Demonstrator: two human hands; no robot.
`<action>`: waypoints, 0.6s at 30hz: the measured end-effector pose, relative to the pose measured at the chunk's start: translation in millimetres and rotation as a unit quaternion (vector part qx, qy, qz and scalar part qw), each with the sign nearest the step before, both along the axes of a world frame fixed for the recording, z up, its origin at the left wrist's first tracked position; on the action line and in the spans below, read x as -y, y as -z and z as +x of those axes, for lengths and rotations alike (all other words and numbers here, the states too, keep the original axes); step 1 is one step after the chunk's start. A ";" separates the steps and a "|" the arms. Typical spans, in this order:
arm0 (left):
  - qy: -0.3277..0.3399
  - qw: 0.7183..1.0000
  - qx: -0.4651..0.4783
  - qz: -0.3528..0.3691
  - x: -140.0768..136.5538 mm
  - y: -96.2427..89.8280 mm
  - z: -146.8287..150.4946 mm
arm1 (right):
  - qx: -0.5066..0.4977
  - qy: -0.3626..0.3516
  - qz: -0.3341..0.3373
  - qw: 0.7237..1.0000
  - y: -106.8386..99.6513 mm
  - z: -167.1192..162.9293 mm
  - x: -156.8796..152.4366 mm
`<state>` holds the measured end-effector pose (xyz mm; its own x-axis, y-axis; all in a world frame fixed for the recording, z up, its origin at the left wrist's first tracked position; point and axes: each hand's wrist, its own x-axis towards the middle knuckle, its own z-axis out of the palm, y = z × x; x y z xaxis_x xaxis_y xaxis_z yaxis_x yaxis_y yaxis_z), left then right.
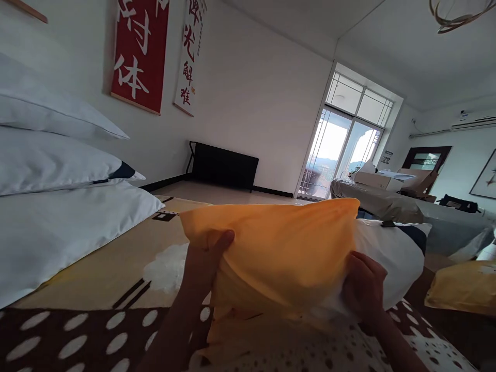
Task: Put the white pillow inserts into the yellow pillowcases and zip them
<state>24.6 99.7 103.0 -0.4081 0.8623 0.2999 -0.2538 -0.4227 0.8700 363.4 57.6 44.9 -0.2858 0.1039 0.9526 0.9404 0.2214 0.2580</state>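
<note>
Left hand point(207, 261) is pinching the orange cloth point(282, 248) at its 9 o'clock, right hand point(364, 284) gripping near its 3. Cloth's at 5 from mid-view; white pillow point(399, 258) right by it at 3, stacked white pillows point(58, 222) way over at 9.

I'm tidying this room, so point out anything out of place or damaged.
At the right, a box sits among clutter on plastic-covered furniture, which looks untidy. Otherwise nothing stands out; the orange cloth just hangs in folds between the left hand and right hand.
</note>
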 end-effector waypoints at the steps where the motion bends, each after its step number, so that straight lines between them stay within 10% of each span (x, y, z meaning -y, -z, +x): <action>1: 0.004 1.000 0.010 0.001 -0.8 1.0 0.0 | -0.006 -0.001 0.019 1.000 1.9 -7.4 -2.8; 10: 0.101 0.995 0.012 -0.021 -19.2 24.5 -16.9 | -0.044 0.019 0.054 0.997 -80.5 -9.4 -52.9; 18: 0.088 0.996 0.025 -0.004 -13.2 22.9 -7.2 | -0.120 0.207 -0.316 0.918 -124.0 6.3 -84.7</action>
<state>17.4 112.9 80.1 -0.2649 0.9241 0.2754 -0.3667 -0.3607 0.8576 369.8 142.3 168.9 0.1128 0.7097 0.6954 0.9907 -0.1341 -0.0238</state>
